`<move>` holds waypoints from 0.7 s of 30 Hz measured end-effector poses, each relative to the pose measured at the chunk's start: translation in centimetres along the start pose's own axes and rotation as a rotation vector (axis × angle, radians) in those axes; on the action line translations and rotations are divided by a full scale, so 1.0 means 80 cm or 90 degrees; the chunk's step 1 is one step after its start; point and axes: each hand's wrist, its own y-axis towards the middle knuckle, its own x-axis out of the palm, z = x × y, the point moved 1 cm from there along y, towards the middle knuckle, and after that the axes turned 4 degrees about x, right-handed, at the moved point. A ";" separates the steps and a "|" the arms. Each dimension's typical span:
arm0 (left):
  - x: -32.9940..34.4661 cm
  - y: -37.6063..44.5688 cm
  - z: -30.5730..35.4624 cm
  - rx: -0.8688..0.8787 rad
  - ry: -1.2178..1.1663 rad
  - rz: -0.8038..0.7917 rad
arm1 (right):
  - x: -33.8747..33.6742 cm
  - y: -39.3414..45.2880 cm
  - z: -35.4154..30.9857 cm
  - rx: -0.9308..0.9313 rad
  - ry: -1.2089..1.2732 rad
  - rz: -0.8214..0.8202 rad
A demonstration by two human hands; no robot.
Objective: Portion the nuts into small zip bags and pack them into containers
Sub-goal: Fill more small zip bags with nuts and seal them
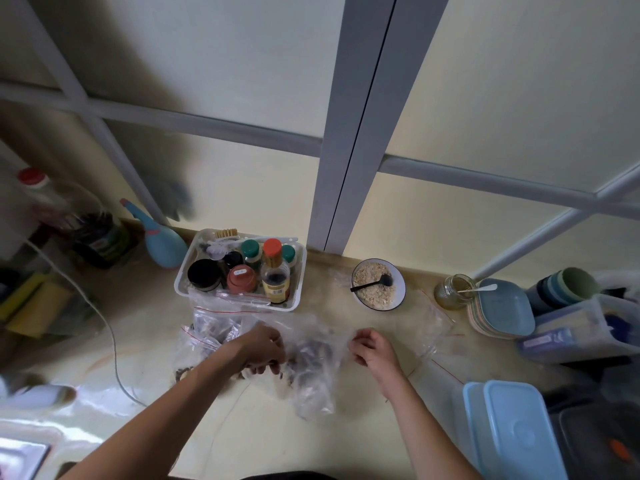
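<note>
A clear zip bag (pixel 311 362) holding dark nuts lies crumpled on the worktop (pixel 346 438) in front of the person, its long axis running roughly from the far side toward the near edge. The left hand (pixel 259 348) has its fingers curled down into the plastic at the bag's left side, gripping it. The right hand (pixel 372 348) pinches the bag's right edge with bent fingers.

Just left of it lie at least two more zip bags with red seal strips (pixel 207 334), dark contents inside; the exact count is blurred. An empty clear bag (pixel 429 327) lies flat to the right.

Beyond, one white bowl (pixel 378 284) of pale chopped nuts holds one black spoon (pixel 372 284). A white basket (pixel 239 268) carries about seven jars and bottles; the labels are too blurred to read. To the right stand one glass jar (pixel 453 291), a stack of blue plates (pixel 502 310), and two blue-lidded containers (pixel 512 434) near the edge.
</note>
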 end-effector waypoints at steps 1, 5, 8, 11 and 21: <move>0.001 0.002 -0.003 0.007 -0.005 0.005 | 0.000 0.003 -0.001 -0.012 -0.028 0.026; 0.003 -0.001 -0.002 -0.026 0.031 -0.006 | 0.007 0.000 -0.007 -0.015 -0.041 -0.013; 0.004 -0.003 0.000 -0.009 -0.018 -0.004 | 0.003 0.000 -0.005 -0.011 -0.009 0.029; 0.004 -0.003 -0.004 0.004 -0.046 -0.002 | 0.002 0.000 0.000 0.017 -0.030 0.011; 0.002 -0.007 0.006 -0.061 0.019 -0.008 | 0.003 0.002 0.004 0.001 0.122 0.009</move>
